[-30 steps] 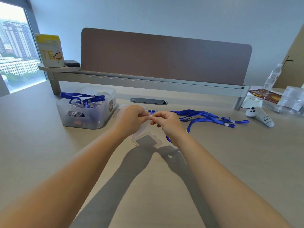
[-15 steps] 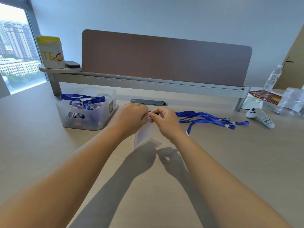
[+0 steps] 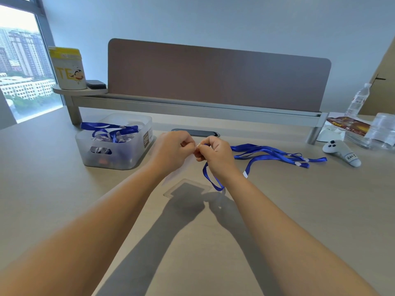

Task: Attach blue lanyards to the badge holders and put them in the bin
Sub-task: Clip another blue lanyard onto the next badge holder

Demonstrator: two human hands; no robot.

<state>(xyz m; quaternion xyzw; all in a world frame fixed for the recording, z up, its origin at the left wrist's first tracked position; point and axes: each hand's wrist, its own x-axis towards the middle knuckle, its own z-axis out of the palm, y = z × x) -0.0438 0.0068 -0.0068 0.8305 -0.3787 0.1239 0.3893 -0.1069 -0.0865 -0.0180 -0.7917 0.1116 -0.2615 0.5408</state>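
My left hand (image 3: 172,151) pinches the top of a clear badge holder (image 3: 171,176), which hangs blurred just above the desk. My right hand (image 3: 214,154) pinches the clip end of a blue lanyard (image 3: 210,179) right against the holder's top. A loop of that lanyard hangs below my right wrist. More blue lanyards (image 3: 275,153) lie in a heap on the desk to the right. Another clear badge holder (image 3: 188,190) lies flat under my hands. The translucent bin (image 3: 128,154) at left holds several badges with blue lanyards.
A white controller (image 3: 342,152) lies at far right, near clear plastic bottles (image 3: 382,129) and a packet. A desk divider with a shelf (image 3: 192,107) runs across the back, carrying a yellow-lidded tub (image 3: 68,69). A grey cable hatch (image 3: 195,132) sits behind my hands.
Both hands stayed together at the holder's top. A loop of the blue lanyard now hangs below my right wrist, and the held holder has swung left, uncovering the flat holder beneath.
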